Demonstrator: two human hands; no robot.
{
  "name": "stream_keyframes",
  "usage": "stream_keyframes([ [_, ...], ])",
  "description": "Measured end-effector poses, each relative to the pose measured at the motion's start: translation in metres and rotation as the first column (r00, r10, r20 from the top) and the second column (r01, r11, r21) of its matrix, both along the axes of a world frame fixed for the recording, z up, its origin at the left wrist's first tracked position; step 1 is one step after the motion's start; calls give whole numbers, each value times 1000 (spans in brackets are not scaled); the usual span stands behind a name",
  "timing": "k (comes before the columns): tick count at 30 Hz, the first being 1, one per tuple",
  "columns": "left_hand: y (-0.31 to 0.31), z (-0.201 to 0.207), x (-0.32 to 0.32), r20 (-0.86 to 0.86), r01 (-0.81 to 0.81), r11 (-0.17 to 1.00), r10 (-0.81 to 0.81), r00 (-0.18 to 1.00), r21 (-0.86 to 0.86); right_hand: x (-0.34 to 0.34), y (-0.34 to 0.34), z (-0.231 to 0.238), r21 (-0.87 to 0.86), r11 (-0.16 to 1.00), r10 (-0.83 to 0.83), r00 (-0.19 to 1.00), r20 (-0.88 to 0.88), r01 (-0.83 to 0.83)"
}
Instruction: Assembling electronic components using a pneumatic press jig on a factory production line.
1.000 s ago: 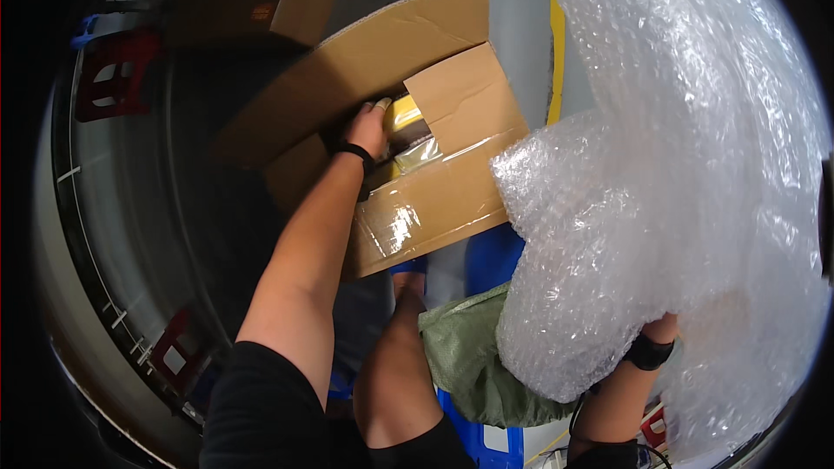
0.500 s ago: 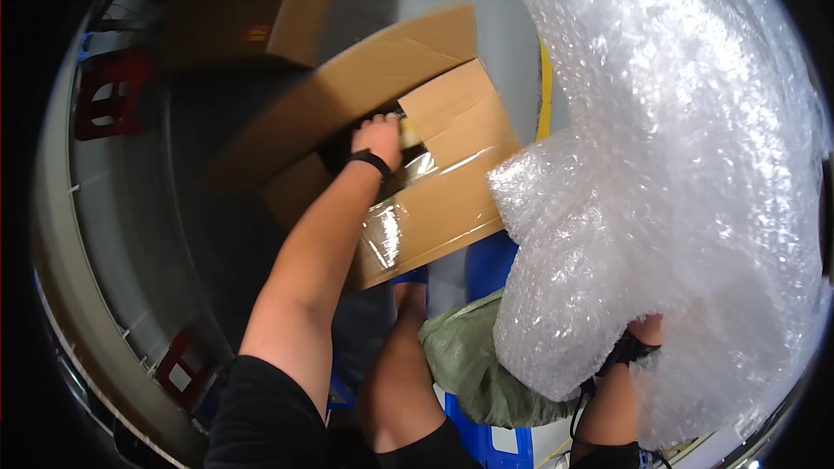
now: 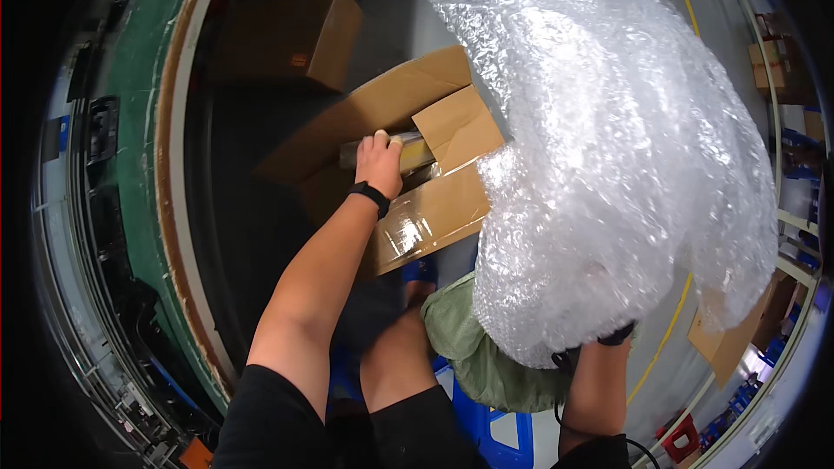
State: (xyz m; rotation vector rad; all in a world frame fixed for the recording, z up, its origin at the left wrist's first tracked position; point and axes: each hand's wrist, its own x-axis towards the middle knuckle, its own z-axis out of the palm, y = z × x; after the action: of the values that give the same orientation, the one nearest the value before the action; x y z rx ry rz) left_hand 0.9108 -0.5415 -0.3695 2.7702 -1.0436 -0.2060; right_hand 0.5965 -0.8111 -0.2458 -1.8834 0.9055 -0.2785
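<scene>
An open cardboard box [image 3: 443,208] stands tilted in front of me. Inside it, my left hand [image 3: 380,163] curls its fingers over a long grey item in clear plastic with a yellow patch [image 3: 417,150]. What the plastic holds I cannot make out. On the right, a large sheet of bubble wrap [image 3: 591,122] rises in a billow and covers the box's right side. My right wrist [image 3: 615,335] goes in under its lower edge. The sheet hangs raised from that hand, whose fingers are hidden behind it.
A green sack [image 3: 486,356] lies by my knee, over a blue stool [image 3: 504,434]. Another cardboard box [image 3: 291,35] stands at the far left, beside a green-topped workbench [image 3: 143,174]. Shelving with boxes [image 3: 786,234] runs along the right, and a yellow line [image 3: 651,365] crosses the floor.
My left hand has raised the plastic-wrapped item somewhat within the box. My right hand and the bubble wrap have shifted left and upward. The view has turned, showing the workbench and shelving.
</scene>
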Motion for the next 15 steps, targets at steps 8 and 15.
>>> stream_keyframes([
  [8,37,107,-59,-15,-341,917,345,938,-208,57,17,18,558,806,-463,798,386,197],
  [15,113,212,-196,-332,-696,596,614,716,-400,176,73,-36,-541,761,533,821,206,-358],
])
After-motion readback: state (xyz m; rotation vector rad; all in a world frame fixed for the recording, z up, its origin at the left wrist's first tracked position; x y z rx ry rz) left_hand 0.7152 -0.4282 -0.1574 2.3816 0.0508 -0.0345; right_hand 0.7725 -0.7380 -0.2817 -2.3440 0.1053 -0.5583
